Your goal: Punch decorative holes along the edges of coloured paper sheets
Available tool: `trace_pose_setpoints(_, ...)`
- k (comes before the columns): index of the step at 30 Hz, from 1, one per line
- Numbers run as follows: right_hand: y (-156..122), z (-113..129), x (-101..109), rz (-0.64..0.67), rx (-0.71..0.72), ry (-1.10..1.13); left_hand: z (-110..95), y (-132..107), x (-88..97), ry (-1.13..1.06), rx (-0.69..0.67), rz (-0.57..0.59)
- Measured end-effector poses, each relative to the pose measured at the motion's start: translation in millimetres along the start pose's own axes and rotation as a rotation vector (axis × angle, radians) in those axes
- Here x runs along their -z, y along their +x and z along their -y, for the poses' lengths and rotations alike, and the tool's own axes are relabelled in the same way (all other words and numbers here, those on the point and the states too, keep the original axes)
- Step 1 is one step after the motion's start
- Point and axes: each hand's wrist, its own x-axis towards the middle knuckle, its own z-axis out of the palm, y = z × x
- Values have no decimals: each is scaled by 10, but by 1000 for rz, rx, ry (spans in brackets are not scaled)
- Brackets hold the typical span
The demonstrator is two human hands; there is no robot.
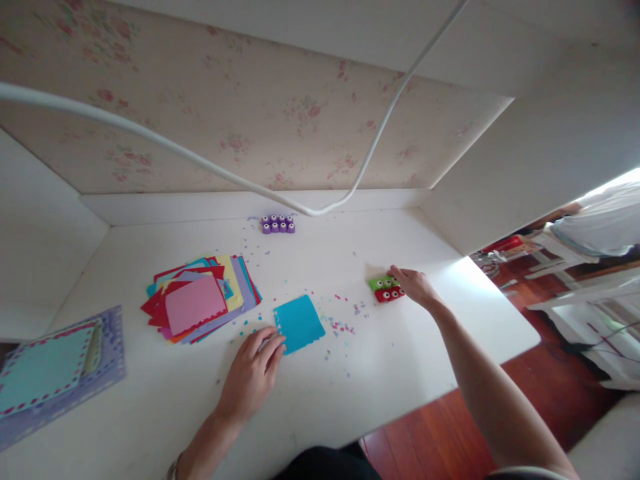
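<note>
A blue sheet of paper (301,325) lies flat on the table, with small notches cut along its left edge and its lower left corner under my fingers. My left hand (257,365) rests there, fingers loosely bent and a little apart. Off to the right, my right hand (414,285) reaches to the far end of a block of small craft punches. The fingers are drawn together over the green punches (379,285), and the red punches (389,295) sit just in front. My hand hides the block's right end and whatever the fingertips grip.
Purple punches (278,225) stand near the back wall. A pile of coloured paper (196,305) lies left of the blue sheet. Punched confetti (343,327) is scattered around it. Decorated sheets (45,367) lie at the far left. A white cable (225,175) hangs across the view.
</note>
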Motion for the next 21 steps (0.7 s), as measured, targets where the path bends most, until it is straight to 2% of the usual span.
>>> trace_pose_setpoints(8, -13, -55, -10, -4, 26, -50, 6, -21, 10, -7, -2, -4)
trace_pose_setpoints(12, -52, 24, -46, -102, 195, -38, 17, -23, -6, -12, -2, 5)
trace_pose_setpoints(15, -99, 116, -86, -39, 305, -89, 18, -25, -13, -14, 3, 5)
trace_pose_setpoints(18, -140, 180, -101, 42, 320, -152, 12, -22, -7, -18, 8, 0)
trace_pose_setpoints(21, -166, 206, -76, 34, 323, -152, 5, -18, 4, -24, 12, 5)
